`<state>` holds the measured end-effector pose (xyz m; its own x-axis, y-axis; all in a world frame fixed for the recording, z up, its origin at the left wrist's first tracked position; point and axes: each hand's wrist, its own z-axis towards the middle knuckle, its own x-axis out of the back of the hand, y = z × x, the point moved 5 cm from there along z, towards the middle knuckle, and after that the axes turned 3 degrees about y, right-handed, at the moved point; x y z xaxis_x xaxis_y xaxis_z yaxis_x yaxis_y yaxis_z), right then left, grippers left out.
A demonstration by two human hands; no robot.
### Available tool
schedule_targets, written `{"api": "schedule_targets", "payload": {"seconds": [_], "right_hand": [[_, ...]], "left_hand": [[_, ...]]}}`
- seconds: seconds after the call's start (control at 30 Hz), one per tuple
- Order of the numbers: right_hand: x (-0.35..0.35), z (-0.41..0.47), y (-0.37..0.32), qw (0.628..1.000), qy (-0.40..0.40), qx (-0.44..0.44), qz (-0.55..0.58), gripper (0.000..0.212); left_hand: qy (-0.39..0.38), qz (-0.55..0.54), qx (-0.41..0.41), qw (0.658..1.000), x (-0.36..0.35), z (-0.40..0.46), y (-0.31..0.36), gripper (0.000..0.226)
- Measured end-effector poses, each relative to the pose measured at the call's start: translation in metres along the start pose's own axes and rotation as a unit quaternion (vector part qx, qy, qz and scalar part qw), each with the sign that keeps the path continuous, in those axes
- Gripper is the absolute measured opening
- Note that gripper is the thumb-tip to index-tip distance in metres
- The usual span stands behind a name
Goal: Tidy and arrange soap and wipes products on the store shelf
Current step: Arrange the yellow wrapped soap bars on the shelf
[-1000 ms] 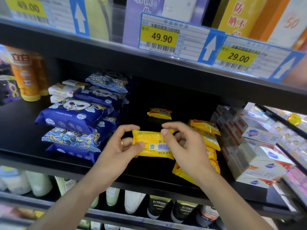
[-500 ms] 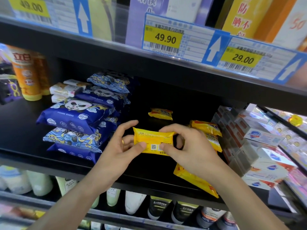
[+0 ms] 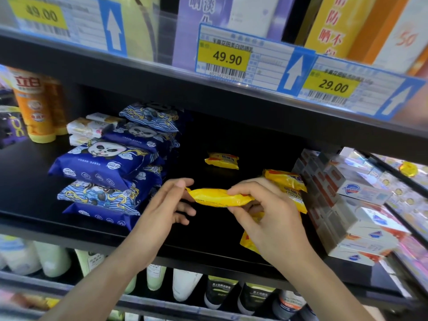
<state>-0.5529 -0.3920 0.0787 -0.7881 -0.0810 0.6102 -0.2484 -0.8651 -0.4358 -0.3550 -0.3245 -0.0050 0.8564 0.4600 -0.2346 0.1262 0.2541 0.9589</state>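
I hold a yellow soap pack [image 3: 217, 196] flat and level above the black shelf [image 3: 208, 239]. My left hand [image 3: 162, 212] pinches its left end between thumb and fingers. My right hand [image 3: 266, 218] grips its right end, thumb on top. More yellow soap packs [image 3: 287, 181] are stacked just behind my right hand, and one lies alone [image 3: 222, 160] deeper on the shelf. Blue panda wipes packs [image 3: 104, 167] are piled to the left. White boxed soaps [image 3: 354, 205] stand stacked to the right.
Orange bottles [image 3: 34, 105] stand at the far left, small white packs [image 3: 88, 128] behind the wipes. The shelf above carries price labels [image 3: 223, 59] close over my hands. Bottles [image 3: 185, 286] fill the shelf below.
The yellow pack has been turned from showing its barcode face to lying flat, edge toward me. Both hands stayed on its ends and lifted it slightly.
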Motion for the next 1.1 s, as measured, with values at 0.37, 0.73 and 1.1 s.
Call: {"api": "schedule_targets", "payload": {"seconds": [0.37,0.73,1.1], "right_hand": [[-0.008,-0.012,-0.011,0.998,0.03,0.038,-0.051,0.037],[-0.012,-0.019,-0.009,0.987,-0.077,0.026,-0.142,0.049],[-0.015,0.001,-0.023,0.961,-0.115,0.071,-0.241,0.051]], "left_hand": [[-0.018,0.006,0.021,1.0,-0.005,-0.002,0.003,0.065],[-0.013,-0.019,0.034,0.999,-0.003,-0.004,0.003,0.06],[-0.059,0.029,0.009,0.998,-0.008,-0.008,0.006,0.052]]}}
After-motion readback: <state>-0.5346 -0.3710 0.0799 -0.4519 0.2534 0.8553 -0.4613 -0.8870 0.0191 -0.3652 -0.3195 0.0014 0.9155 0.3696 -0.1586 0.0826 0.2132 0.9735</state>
